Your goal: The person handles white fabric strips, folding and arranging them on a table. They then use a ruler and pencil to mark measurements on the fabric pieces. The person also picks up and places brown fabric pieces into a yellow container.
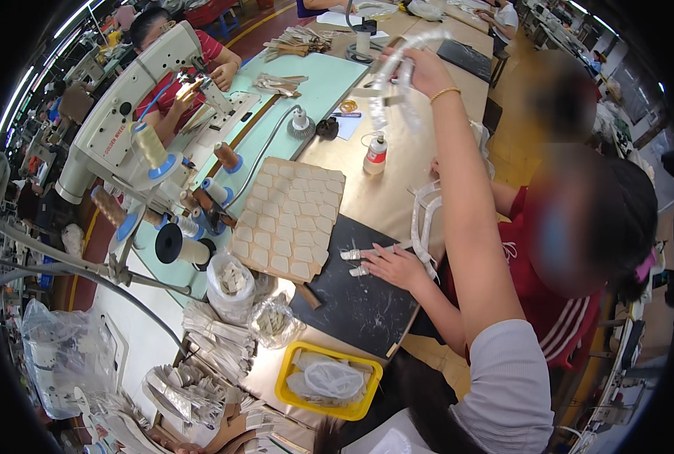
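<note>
My right hand (431, 73), with a thin bracelet at the wrist, is raised over the far right part of the table. Its fingers are closed on a looped bundle of white straps (383, 89), smeared by motion. Below the bundle stands a bottle (375, 157) with a red and white label. My left hand is out of view. Beside my forearm, a co-worker's hand (397, 266) lies flat on a black board (344, 291), touching the ends of another white strap piece (421, 227).
A card covered with pale cut pieces (291, 216) lies left of the board. Nearer are a yellow basket (284, 390), a bag of small parts (231, 291) and stacked strips (216, 340). Thread spools (174, 244) and a sewing machine (129, 106), with a person behind it, stand at the left.
</note>
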`<action>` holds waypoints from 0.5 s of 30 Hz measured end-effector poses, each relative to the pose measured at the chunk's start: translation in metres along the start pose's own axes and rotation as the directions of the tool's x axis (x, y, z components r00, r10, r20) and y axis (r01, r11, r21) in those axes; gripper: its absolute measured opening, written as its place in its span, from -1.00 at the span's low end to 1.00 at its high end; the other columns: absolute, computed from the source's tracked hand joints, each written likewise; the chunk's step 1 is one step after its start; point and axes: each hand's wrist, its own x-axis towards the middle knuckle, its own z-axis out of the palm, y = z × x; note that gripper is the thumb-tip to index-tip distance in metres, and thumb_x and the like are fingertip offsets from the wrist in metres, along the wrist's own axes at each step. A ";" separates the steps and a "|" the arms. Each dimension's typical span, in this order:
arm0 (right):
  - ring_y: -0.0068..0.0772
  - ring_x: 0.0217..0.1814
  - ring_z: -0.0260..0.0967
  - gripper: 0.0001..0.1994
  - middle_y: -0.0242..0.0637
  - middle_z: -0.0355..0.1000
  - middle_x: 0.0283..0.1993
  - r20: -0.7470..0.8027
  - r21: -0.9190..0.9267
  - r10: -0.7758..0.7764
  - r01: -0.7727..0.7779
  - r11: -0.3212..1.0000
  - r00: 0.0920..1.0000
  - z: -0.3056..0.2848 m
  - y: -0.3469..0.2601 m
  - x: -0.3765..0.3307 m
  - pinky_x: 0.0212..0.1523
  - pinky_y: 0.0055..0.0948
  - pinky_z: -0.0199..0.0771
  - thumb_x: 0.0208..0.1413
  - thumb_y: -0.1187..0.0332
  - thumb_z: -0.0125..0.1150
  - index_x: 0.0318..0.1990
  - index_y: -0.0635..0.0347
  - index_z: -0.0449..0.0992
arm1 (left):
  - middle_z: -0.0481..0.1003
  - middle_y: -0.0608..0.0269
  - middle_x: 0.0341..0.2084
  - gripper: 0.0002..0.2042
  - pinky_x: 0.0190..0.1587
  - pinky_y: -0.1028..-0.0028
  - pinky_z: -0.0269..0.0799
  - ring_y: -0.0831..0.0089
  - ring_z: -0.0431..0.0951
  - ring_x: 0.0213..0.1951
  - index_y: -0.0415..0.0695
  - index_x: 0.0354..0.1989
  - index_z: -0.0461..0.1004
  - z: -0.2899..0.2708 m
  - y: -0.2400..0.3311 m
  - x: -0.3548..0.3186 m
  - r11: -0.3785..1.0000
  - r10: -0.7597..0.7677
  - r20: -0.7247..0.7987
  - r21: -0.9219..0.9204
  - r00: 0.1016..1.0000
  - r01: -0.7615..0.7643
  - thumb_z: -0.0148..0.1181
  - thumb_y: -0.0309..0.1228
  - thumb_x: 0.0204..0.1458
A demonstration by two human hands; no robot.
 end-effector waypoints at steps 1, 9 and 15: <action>0.05 0.00 0.50 -0.64 0.09 0.45 0.03 -0.146 -0.065 -0.016 0.007 0.998 0.989 -0.057 0.006 0.022 -0.16 -0.06 0.61 0.29 0.41 -0.02 0.13 0.48 0.21 | 0.31 0.23 -0.48 -0.72 -0.46 0.48 0.32 0.47 0.32 -0.51 -0.19 -0.17 0.20 0.007 -0.007 0.003 1.000 -0.023 0.009 0.004 1.000 0.023 0.03 -0.26 0.15; -0.15 0.18 0.31 -0.46 -0.15 0.23 0.23 -0.713 -0.086 0.158 -0.308 0.948 0.683 -0.142 0.093 -0.028 0.21 -0.13 0.30 0.25 0.20 0.16 0.30 0.19 0.21 | 0.38 0.20 -0.46 -0.61 -0.46 0.45 0.42 0.45 0.39 -0.52 -0.21 0.05 0.12 0.038 -0.019 -0.004 0.996 -0.009 -0.015 0.089 1.000 0.010 0.01 -0.25 0.17; -0.27 0.09 0.38 -0.71 -0.26 0.35 0.03 -0.580 0.113 -0.006 0.087 0.990 0.814 -0.067 0.077 -0.090 0.07 -0.25 0.39 0.23 0.36 0.14 0.08 0.05 0.30 | 0.43 0.18 -0.44 -0.50 -0.47 0.43 0.49 0.44 0.45 -0.53 -0.22 0.22 0.05 0.032 -0.017 -0.012 0.996 0.005 0.023 0.083 1.000 -0.007 0.00 -0.25 0.19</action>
